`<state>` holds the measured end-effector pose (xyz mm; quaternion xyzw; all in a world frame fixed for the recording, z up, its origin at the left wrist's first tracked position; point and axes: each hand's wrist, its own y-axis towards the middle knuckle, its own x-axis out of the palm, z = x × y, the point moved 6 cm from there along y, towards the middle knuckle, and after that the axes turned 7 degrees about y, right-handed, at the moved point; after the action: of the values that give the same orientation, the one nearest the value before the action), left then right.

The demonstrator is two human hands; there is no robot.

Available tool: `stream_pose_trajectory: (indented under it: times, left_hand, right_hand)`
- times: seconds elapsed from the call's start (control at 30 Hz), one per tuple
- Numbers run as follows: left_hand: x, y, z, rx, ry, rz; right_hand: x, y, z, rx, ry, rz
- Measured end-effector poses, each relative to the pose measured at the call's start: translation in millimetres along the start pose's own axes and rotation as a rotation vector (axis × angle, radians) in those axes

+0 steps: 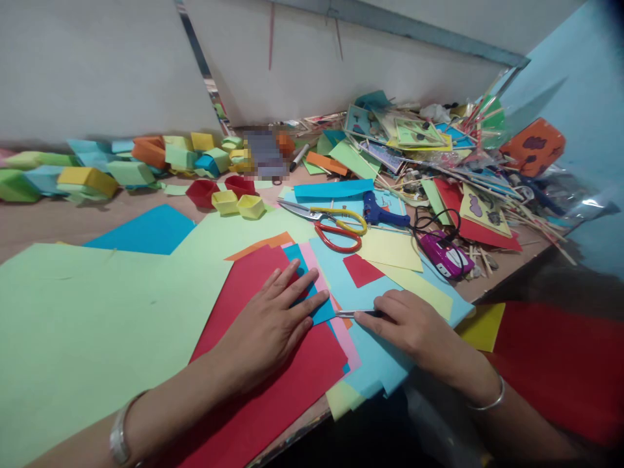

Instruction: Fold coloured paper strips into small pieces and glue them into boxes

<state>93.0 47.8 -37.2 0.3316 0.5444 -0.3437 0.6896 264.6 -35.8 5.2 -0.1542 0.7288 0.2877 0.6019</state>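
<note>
My left hand (280, 315) lies flat with its fingers spread, pressing on a blue piece of paper (324, 313) that rests on a stack of red sheets (302, 370). A pink sheet (347, 343) shows along the stack's right edge. In my closed right hand (414, 325) is a slim silvery blade (351, 314) with a dark handle mostly hidden by the fingers; I cannot tell its exact kind. The blade's tip meets the right edge of the blue paper. Light blue sheets (377, 351) spread beneath my right hand.
Big scissors (338, 237) with red and yellow handles lie beyond my hands, beside a blue glue gun (383, 213) and a purple box (446, 255) with a cord. Folded paper boxes (131, 172) line the back left. Sticks and cards (419, 133) pile up back right.
</note>
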Motion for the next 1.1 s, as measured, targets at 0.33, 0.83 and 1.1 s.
stream_pose_trajectory:
  times: [0.33,0.83,1.1]
  left_hand:
    - [-0.5,0.5,-0.3,-0.013,-0.033,-0.011]
    - [-0.6,0.7,-0.9,-0.039,-0.022,-0.035]
    - [-0.1,0.5,-2.1,-0.046,-0.023,-0.032]
  right_hand:
    - [-1.0,-8.8,-0.1,-0.013,0.049,-0.002]
    - [1.6,-9.4,0.6,-0.008,0.079,0.025]
    - [0.5,-3.8,-6.9,-0.032,0.063,0.06]
